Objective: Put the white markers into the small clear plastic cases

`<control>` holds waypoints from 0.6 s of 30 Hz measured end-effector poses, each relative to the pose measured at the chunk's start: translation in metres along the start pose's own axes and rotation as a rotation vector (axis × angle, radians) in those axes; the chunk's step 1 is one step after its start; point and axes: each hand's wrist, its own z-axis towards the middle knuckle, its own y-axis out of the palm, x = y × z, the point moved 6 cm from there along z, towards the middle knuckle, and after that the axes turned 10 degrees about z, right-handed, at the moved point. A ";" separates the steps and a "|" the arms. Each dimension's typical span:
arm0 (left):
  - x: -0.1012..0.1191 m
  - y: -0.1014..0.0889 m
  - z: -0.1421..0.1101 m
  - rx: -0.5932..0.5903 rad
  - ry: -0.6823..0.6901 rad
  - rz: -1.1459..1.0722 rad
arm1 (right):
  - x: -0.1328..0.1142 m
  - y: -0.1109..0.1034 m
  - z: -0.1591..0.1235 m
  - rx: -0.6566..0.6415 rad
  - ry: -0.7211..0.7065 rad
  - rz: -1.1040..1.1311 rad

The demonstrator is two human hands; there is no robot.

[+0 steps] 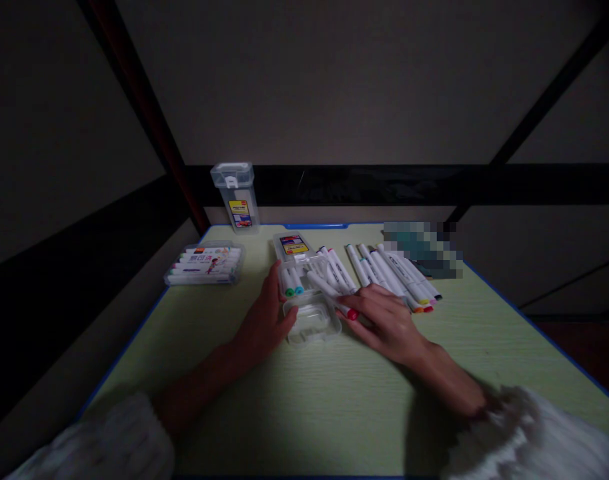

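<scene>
L hand (268, 312) holds clear case (295, 245) mid counter (294, 407), betw. L & R edges; R hand (384, 320) pinches red-capped marker (331, 292), far end nr case mouth. Best: case still, align w/ inside markers (295, 277), slide straight, cap twd near edge.

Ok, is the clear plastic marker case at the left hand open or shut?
Open. The clear plastic case has its transparent lid folded out at its mouth, where green- and blue-capped white markers show.
</scene>
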 end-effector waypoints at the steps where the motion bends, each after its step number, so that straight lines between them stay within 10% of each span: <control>1: 0.000 0.000 0.000 -0.001 -0.002 0.000 | 0.000 0.001 0.001 -0.011 0.000 0.001; 18: -0.003 0.002 0.000 0.007 0.001 0.010 | 0.007 0.025 0.004 -0.111 0.178 -0.003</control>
